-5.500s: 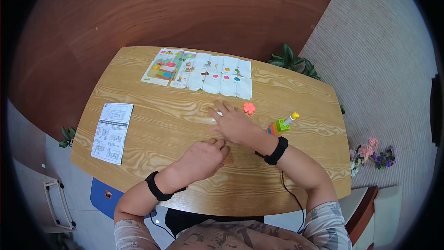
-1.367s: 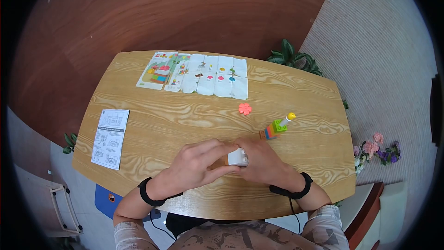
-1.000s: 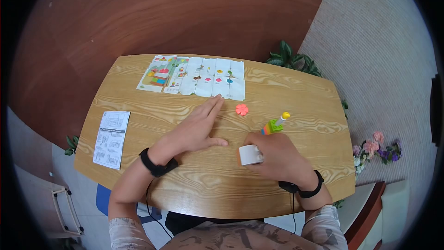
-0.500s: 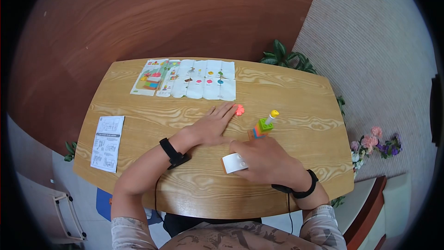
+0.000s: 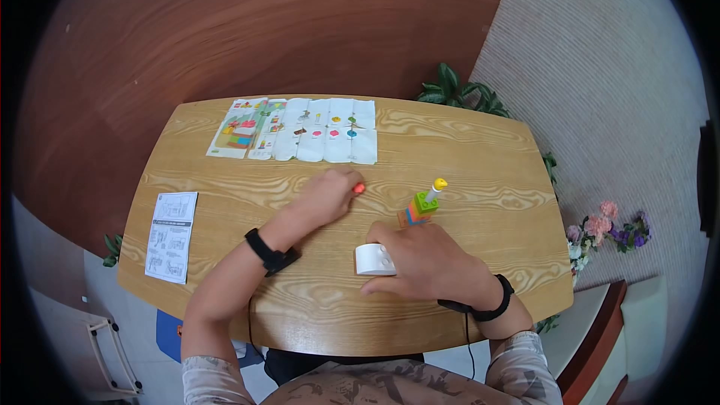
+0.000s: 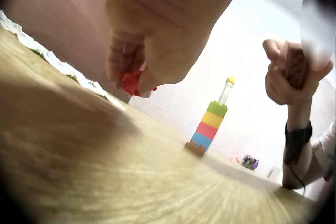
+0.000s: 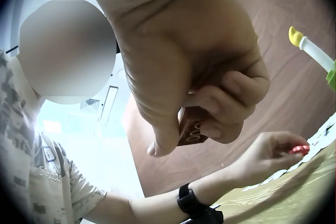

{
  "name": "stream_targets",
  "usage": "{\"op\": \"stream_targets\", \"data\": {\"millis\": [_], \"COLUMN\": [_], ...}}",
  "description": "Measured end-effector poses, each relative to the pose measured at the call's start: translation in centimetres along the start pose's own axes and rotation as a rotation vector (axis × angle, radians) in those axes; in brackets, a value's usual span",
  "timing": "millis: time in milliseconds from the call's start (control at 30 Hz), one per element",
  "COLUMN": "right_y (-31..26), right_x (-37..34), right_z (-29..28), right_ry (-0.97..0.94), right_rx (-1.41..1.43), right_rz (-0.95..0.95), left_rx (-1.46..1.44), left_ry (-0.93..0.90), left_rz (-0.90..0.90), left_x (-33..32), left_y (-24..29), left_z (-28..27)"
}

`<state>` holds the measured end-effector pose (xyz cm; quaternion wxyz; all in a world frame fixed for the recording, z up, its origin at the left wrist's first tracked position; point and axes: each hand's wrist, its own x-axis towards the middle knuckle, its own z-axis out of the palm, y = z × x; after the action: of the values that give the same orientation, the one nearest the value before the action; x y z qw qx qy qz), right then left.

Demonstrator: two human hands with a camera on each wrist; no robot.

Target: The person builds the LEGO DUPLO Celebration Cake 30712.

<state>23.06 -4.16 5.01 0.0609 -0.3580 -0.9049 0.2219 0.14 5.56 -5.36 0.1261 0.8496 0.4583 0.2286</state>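
Observation:
My left hand point(image 5: 327, 199) pinches a coral-red flower piece point(image 5: 359, 188) between thumb and fingertips, close over the table in the left wrist view. My right hand point(image 5: 433, 261) grips a white curved-top toy brick point(image 5: 373, 259) from its right side. Under the white one sits a brown brick point(image 7: 194, 128), its hollow underside showing in both wrist views and raised off the table. Just beyond the right hand stands a tower of toy bricks point(image 6: 208, 127): brown, blue, coral, yellow and green from the bottom up. A white candle piece point(image 5: 433, 193) with a yellow flame tops it.
An unfolded picture sheet point(image 5: 315, 146) lies along the far side of the wooden table point(image 5: 247, 292). A printed instruction booklet point(image 5: 171, 238) is at the left edge. Cables hang from both wrist straps. Plants and flowers point(image 5: 600, 226) stand beyond the table.
The white and brown bricks came together in both hands; my left hand then let go, reached out and took hold of the flower, drawing it left. My right hand kept the bricks.

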Motion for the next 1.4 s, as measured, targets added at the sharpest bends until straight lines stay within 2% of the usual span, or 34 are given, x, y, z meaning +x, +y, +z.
{"op": "stream_targets", "data": {"millis": [33, 133, 233, 333, 433, 667, 867, 1167, 1400], "right_y": [-0.1, 0.0, 0.2, -0.3, -0.3, -0.4, -0.3, -0.2, -0.3], "right_x": [0.0, -0.3, 0.0, 0.4, 0.6, 0.9, 0.8, 0.7, 0.6], "right_z": [-0.1, -0.2, 0.1, -0.2, -0.3, -0.2, 0.1, 0.3, 0.2], "right_ry": [0.012, 0.077, 0.123, 0.157, 0.262, 0.439, 0.497, 0.523, 0.492], "right_rx": [0.011, 0.104, 0.154, 0.167, 0.202, 0.296, 0.374, 0.33, 0.326], "right_rz": [0.024, 0.021, 0.014, 0.068, 0.09, 0.041, 0.016, -0.058, -0.067], "left_rx": [-0.001, -0.242, -0.436, -0.446, -0.551, -0.611, -0.633, -0.692, -0.695], "left_ry": [0.058, 0.112, 0.201, 0.226, 0.189, 0.305, 0.332, 0.385, 0.396], "left_rz": [0.019, -0.166, -0.117, 0.104, 0.153, 0.19, 0.217, 0.191, 0.215], "left_x": [-0.4, -1.9, -4.0, -5.7, -6.2, -6.4, -6.1, -6.2, -6.3], "left_y": [-0.1, 2.3, 5.2, 8.2, 9.8, 9.7, 8.8, 9.1, 9.6], "left_z": [-0.7, -5.3, -8.6, -10.1, -9.5, -8.9, -8.2, -7.7, -8.1]}}
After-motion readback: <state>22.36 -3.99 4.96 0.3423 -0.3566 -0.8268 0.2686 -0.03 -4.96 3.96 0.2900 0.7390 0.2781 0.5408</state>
